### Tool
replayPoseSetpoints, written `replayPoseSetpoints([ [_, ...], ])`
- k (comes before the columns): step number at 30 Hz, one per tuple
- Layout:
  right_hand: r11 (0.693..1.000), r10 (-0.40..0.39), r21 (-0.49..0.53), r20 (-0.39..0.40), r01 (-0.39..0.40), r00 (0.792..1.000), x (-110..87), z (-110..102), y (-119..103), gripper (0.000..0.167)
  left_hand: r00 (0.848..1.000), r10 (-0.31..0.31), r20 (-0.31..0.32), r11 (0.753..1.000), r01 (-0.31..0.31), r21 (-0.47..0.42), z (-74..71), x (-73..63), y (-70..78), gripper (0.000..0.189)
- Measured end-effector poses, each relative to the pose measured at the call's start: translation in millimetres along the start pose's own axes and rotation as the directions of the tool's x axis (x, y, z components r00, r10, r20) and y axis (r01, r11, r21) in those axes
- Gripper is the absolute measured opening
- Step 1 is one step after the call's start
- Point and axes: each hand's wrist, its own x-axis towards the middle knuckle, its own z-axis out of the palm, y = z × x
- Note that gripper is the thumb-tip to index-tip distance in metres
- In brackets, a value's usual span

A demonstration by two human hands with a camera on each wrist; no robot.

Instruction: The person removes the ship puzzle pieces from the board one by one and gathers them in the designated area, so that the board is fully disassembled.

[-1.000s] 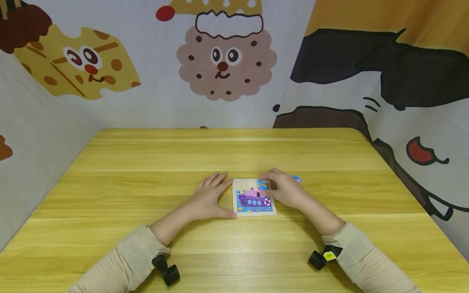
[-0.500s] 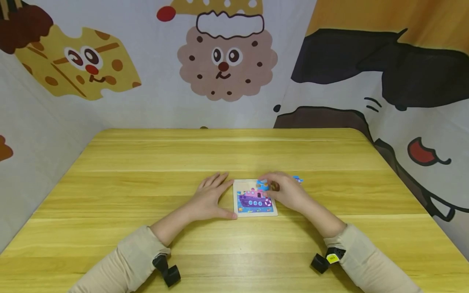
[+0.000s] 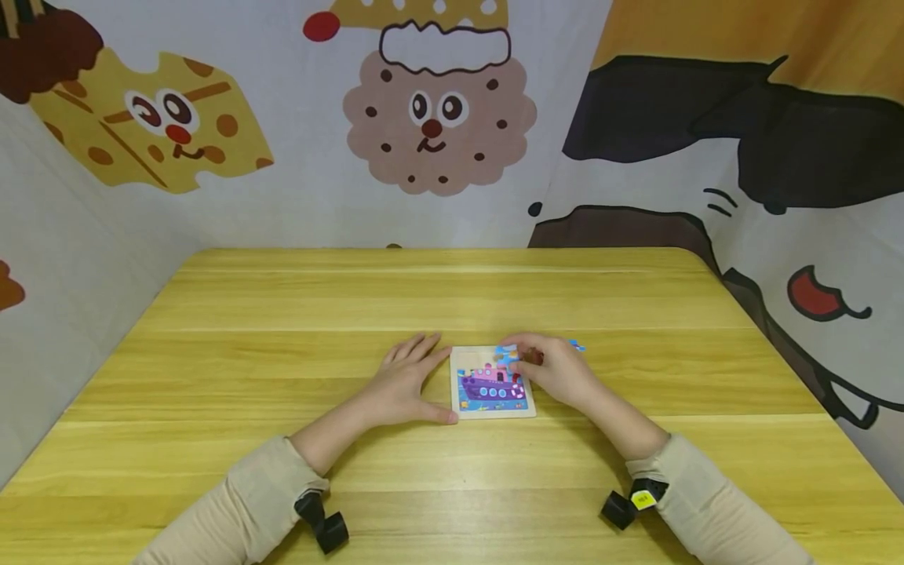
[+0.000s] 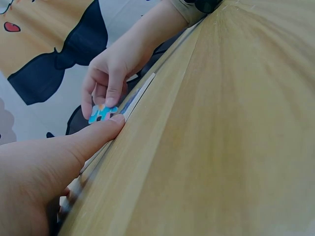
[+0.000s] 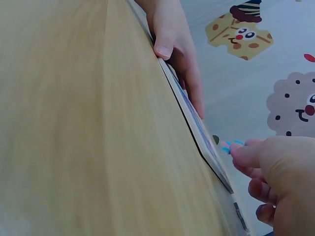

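Note:
A small wooden jigsaw puzzle [image 3: 487, 388] with a pink and purple ship picture lies on the table, its upper part showing bare wood. My left hand [image 3: 406, 388] is spread along its left side, thumb at the near corner and index finger at the far one. Between thumb and fingertips my right hand [image 3: 558, 367] pinches a blue puzzle piece [image 3: 505, 355] over the board's upper right. In the left wrist view that piece [image 4: 102, 113] is held tilted above the board; the right wrist view shows only slivers of it [image 5: 232, 146].
Another blue puzzle piece [image 3: 577, 345] lies beyond the right hand, mostly covered by it. The wooden table [image 3: 452, 486] reaches to a cartoon-printed cloth [image 3: 282, 212] behind. Black wrist devices [image 3: 321, 519] sit on both sleeves.
The right hand has tipped and turned the puzzle piece slightly over the same corner, and now covers more of the loose piece behind. The left hand stays at the board's edge.

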Motion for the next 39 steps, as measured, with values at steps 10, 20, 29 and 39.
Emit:
replayPoseSetpoints([
  [10, 0.995, -0.003, 0.1, -0.049, 0.008, 0.999, -6.3, -11.0, -0.1, 0.031, 1.0, 0.003, -0.005, 1.0, -0.003, 0.008, -0.2, 0.1, 1.1, 0.108],
  [20, 0.987, 0.031, 0.16, -0.099, -0.015, 0.995, -16.7, -28.8, 10.9, 0.029, 1.0, 0.001, -0.008, 1.0, -0.001, 0.006, 1.5, 0.1, -0.3, 0.109],
  [29, 0.991, 0.066, 0.121, -0.145, -0.049, 0.987, -25.6, -44.0, 24.2, 0.029, 1.0, -0.002, -0.004, 1.0, 0.002, 0.01, 1.0, 0.0, 1.0, 0.108],
  [39, 0.989, 0.089, 0.129, -0.161, -0.068, 0.983, -36.2, -63.1, 41.2, 0.026, 1.0, 0.006, -0.002, 1.0, -0.006, 0.005, 0.0, 0.2, -0.4, 0.108],
])
